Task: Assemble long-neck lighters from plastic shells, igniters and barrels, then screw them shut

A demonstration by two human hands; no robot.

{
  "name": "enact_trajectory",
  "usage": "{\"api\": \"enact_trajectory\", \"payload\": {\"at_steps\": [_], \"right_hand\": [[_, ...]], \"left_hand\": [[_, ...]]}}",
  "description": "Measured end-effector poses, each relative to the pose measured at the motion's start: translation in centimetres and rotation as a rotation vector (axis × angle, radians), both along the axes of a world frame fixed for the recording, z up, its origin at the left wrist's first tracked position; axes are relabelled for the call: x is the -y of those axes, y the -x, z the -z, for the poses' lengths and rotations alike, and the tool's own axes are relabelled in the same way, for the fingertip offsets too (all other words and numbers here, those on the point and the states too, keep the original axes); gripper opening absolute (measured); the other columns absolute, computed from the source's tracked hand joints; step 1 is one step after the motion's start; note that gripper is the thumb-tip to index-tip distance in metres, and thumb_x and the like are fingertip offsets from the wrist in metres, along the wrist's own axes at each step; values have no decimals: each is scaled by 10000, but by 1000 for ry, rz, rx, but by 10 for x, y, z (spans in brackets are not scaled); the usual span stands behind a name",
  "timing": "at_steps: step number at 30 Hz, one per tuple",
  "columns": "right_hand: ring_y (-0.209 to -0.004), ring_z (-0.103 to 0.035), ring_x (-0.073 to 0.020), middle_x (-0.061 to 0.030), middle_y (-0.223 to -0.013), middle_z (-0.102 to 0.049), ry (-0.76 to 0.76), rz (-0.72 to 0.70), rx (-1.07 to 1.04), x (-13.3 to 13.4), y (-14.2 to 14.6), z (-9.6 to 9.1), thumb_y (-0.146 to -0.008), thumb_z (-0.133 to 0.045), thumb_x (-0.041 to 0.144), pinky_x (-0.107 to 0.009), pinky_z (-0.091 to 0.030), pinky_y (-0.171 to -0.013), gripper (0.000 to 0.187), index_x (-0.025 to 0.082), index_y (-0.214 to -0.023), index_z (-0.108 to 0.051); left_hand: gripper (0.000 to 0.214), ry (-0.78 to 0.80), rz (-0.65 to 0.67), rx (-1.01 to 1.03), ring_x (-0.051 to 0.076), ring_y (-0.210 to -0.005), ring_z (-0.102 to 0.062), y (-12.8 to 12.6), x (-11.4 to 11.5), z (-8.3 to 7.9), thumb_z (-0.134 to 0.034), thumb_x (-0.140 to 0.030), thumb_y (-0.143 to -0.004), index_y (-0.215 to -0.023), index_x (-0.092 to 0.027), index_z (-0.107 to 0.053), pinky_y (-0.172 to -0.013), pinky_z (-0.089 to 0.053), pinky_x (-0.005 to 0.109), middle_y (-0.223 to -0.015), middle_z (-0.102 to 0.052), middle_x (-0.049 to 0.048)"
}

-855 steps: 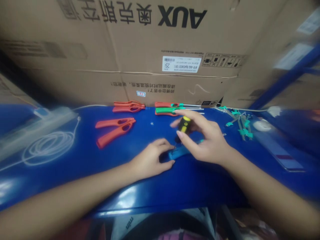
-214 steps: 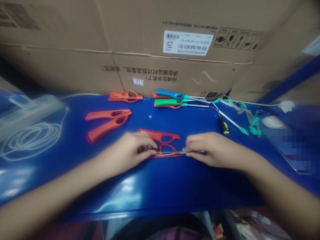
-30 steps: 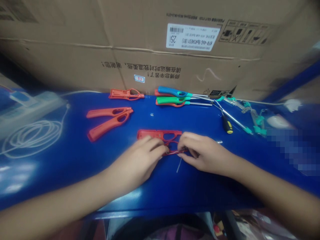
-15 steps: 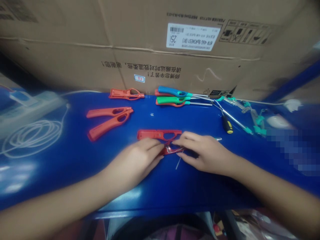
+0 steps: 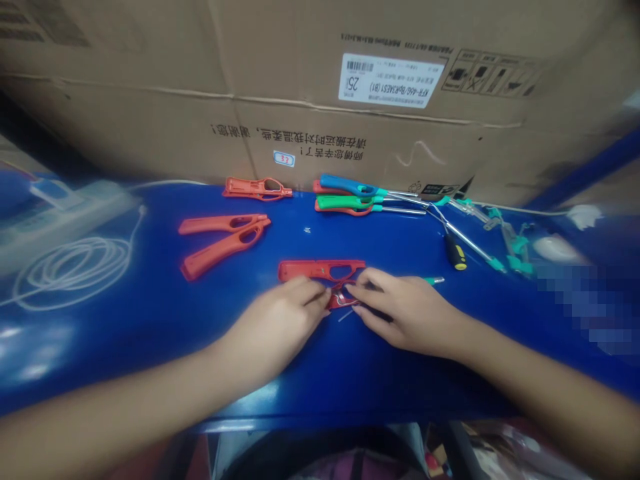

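Note:
Two red plastic handle shells lie in the middle of the blue table [image 5: 150, 313]. The far shell [image 5: 320, 269] is bare. The near shell [image 5: 341, 298] is mostly covered by my hands. My left hand [image 5: 280, 320] rests on its left part, fingers pressed together at its edge. My right hand [image 5: 400, 310] pinches a thin metal tube and white wire laid into the shell; the tube's green-tipped end [image 5: 434, 281] sticks out to the right. A loose wire end [image 5: 345, 315] shows just below the shell.
More orange shells [image 5: 225, 235] [image 5: 257, 189] lie to the left and back. Finished blue, green and red lighters [image 5: 360, 195] rest against a big cardboard box [image 5: 320, 93]. A yellow-black screwdriver [image 5: 456, 252], teal-tipped metal parts [image 5: 505, 240] and a coiled white cable [image 5: 70, 270] are also on the table.
My hands have stayed on the near red shell, with fingers shifting slightly around the wire. The loose wire end has drawn closer to the shell. The view has drifted a little.

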State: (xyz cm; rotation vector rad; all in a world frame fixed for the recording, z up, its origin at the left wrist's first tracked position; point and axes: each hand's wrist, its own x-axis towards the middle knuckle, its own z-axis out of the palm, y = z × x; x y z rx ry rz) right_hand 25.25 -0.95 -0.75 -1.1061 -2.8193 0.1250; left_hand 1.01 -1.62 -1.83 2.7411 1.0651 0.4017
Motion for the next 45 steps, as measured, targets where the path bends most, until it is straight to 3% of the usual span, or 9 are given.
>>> {"api": "enact_trajectory", "payload": {"at_steps": [6, 11, 15, 17, 20, 25, 30, 33, 45], "right_hand": [[-743, -644, -183, -120, -1132, -643, -17, -33, 27, 0, 2, 0, -1015, -443, 348, -320, -472, -589, 359, 133, -1200, -662], [-783, -656, -153, -64, -1044, -688, -62, 69, -268, -10, -7, -2, -992, -506, 304, -278, -496, -662, 269, 200, -1131, -712], [-781, -646, -176, -65, -1004, -699, -268, 377, -403, -42, -43, -8, -946, -546, 308, -308, -502, -706, 240, 209, -1038, -744], [-783, -641, -209, -80, -999, -696, -330, 593, -335, -62, -71, -7, -913, -552, 315, -345, -505, -738, 242, 196, -982, -751], [-961, -640, -283, -125, -1070, -664, -288, 864, -166, -88, -114, -1, -869, -532, 276, -415, -492, -906, 307, 183, -1074, -741], [-1136, -589, -362, -193, -1172, -635, -254, 1027, -161, -110, -159, 14, -827, -528, 181, -499, -438, -1017, 375, 145, -1140, -731], [-1156, -612, -273, -148, -1257, -642, -196, 995, -191, -122, -166, 22, -924, -508, 163, -408, -468, -1037, 341, 163, -1215, -685], [-1084, -640, -227, -105, -1265, -631, -174, 968, -193, -134, -165, 22, -979, -586, 306, -434, -540, -944, 309, 170, -1255, -618], [-1081, -637, -225, -102, -1284, -612, -80, 861, -76, -165, -168, 7, -975, -608, 362, -439, -560, -910, 349, 177, -1271, -596]], "left_hand": [[237, 47, -38, -25, 244, -923, -687, -1, 0, -3, -510, -195, -1011, -1043, -115, -731, -835, -615, 410, -1016, -707, 106], [247, 20, -33, -29, 251, -951, -699, 3, -2, -7, -513, -207, -1007, -1103, -141, -732, -844, -615, 411, -1053, -722, 98], [264, -18, 4, -36, 257, -965, -707, 10, -4, -8, -494, -243, -1014, -1096, -175, -735, -842, -615, 409, -1084, -736, 82], [281, -38, 24, -45, 258, -974, -707, 13, -5, -7, -475, -257, -1022, -1093, -185, -737, -841, -612, 409, -1099, -737, 80], [298, -70, 38, -44, 258, -966, -709, 15, -5, -5, -459, -262, -1028, -1100, -181, -737, -832, -611, 414, -1098, -741, 82], [298, -119, 53, -22, 263, -985, -707, 15, -6, -3, -466, -244, -1020, -1154, -163, -720, -858, -604, 423, -1113, -746, 95], [284, -83, 46, -12, 271, -1016, -702, 15, -6, -5, -513, -253, -983, -1177, -186, -709, -902, -591, 452, -1128, -744, 85], [294, -62, 45, 5, 269, -1032, -694, 14, -6, -8, -527, -254, -967, -1203, -202, -693, -913, -584, 454, -1133, -742, 77], [268, -78, 67, 89, 249, -1056, -661, 15, -10, -10, -508, -225, -977, -1176, -237, -687, -924, -553, 433, -1154, -724, 50]]}}
